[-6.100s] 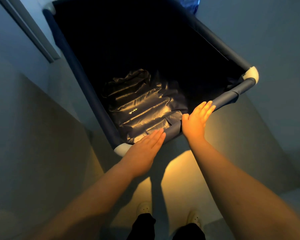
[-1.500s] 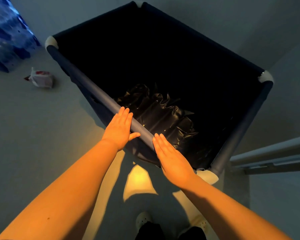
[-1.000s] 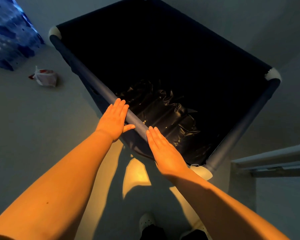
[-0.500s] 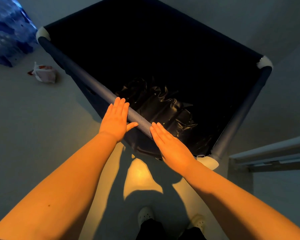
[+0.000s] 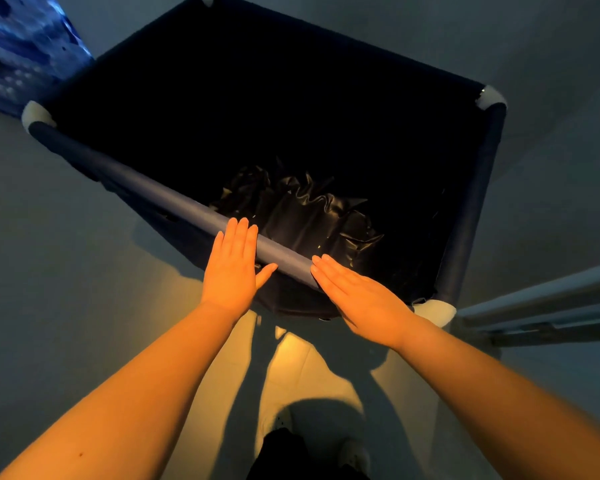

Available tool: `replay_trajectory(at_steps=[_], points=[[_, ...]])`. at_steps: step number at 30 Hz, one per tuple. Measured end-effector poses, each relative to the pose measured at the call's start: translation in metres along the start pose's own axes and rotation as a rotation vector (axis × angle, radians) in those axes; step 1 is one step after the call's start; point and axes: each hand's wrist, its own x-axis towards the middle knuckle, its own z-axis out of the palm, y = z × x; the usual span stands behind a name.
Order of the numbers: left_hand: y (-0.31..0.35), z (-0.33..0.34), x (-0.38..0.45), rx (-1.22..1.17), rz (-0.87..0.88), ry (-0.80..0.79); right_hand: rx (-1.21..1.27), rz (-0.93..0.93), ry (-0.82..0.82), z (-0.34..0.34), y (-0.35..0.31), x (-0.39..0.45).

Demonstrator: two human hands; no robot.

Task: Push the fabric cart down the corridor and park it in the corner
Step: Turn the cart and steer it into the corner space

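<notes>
The dark blue fabric cart [image 5: 146, 181] fills the upper middle of the head view, its rim a padded tube with white corner caps. A crumpled black plastic sheet [image 5: 302, 216] lies at its bottom. My left hand [image 5: 231, 268] rests flat on the near rim tube, fingers straight and together, thumb out. My right hand [image 5: 357, 296] lies flat against the same tube closer to the near right corner, fingers straight. Neither hand curls around the tube.
A blue patterned package [image 5: 21, 53] stands at the cart's far left corner. A pale door frame or rail [image 5: 541, 306] runs along the right beside the near right corner. Grey walls close in behind and right of the cart. My shoes [image 5: 354, 452] are below.
The cart has rolled forward and left, its far left corner now against the blue package. The small white wrapper on the floor is out of sight. Both hands stay flat on the rim.
</notes>
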Motion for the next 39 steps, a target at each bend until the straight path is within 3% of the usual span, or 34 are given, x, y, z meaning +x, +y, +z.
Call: replay_trajectory(at_steps=[9, 22, 27, 32, 35, 39], points=[[0.041, 0.005, -0.047, -0.001, 0.123, -0.006, -0.060, -0.177, -0.036, -0.007, 0.044, -0.063], [0.064, -0.014, -0.058, 0.211, 0.765, -0.014, -0.176, -0.365, -0.041, -0.019, 0.154, -0.155], [0.129, -0.005, -0.071, 0.130, 0.800, -0.010, -0.185, 0.004, 0.098, -0.013, 0.181, -0.200], [0.196, -0.010, -0.069, 0.076, 0.718, -0.051, 0.093, 0.666, 0.448, -0.007, 0.165, -0.206], [0.232, -0.010, -0.060, 0.060, 0.685, -0.051, 0.240, 1.069, 0.570, -0.009, 0.153, -0.184], [0.283, -0.011, -0.042, 0.066, 0.685, -0.015, 0.355, 1.224, 0.606, -0.013, 0.142, -0.161]])
